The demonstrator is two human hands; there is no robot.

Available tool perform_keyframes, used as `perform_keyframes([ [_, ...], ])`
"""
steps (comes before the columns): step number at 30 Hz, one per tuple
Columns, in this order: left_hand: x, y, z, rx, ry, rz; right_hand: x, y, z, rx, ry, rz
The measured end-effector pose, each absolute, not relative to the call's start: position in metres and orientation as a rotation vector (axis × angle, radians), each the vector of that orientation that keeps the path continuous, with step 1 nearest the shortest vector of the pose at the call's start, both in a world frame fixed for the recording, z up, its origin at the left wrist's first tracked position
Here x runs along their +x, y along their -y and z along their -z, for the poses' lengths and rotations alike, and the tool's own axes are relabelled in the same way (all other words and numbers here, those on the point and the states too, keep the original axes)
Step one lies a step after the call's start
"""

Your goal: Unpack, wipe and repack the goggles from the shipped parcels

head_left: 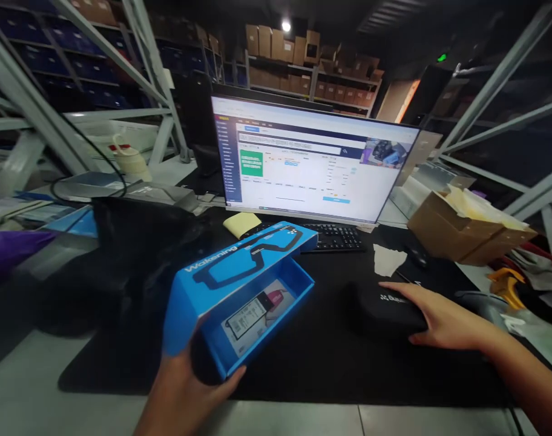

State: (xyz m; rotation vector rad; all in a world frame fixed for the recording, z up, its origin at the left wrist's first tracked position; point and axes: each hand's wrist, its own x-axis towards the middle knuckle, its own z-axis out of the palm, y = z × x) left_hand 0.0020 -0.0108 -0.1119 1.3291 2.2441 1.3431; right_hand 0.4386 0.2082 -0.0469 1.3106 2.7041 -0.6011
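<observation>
My left hand (189,381) grips the near end of an open blue box (239,290) printed with a glasses outline and the word "Wakening". The box is tilted above the black desk mat (312,357), and a barcode label and a small pink item show inside it. My right hand (434,321) lies with fingers stretched out on a black case (385,306) resting on the mat to the right of the box.
A monitor (303,160) and a black keyboard (335,236) stand behind the box. A black bag (135,254) lies at left, an open cardboard box (466,230) with paper at right, a yellow note pad (242,224) near the keyboard. Metal shelving frames both sides.
</observation>
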Motion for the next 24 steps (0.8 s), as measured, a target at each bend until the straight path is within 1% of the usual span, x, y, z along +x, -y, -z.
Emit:
perform_keyframes([
  [3,-0.001,0.012,0.109,1.377,-2.237,-1.263,0.428,-0.192,0.011,1.167,-2.849,0.649],
  [5,0.001,0.012,0.104,1.361,-2.233,-1.295,0.408,-0.183,-0.012,0.921,-2.975,0.765],
  [7,0.003,0.011,0.099,1.352,-2.2,-1.349,0.375,-0.178,-0.026,0.588,-3.068,0.95],
  [10,0.003,0.01,0.095,1.368,-2.038,-1.463,0.307,-0.18,-0.029,0.126,-3.129,1.174],
  [13,0.0,0.011,0.094,1.337,-1.846,-1.555,0.244,-0.194,-0.015,-0.105,-3.232,1.131],
  [16,-0.005,0.013,0.098,1.278,-1.815,-1.603,0.206,-0.213,-0.002,-0.089,-3.308,0.957],
  [19,-0.006,0.015,0.107,1.35,-1.848,-1.564,0.19,-0.223,0.0,0.024,-3.185,0.746],
  [24,-0.002,0.015,0.119,1.339,-1.835,-1.619,0.19,-0.196,-0.005,0.215,-2.976,0.574],
])
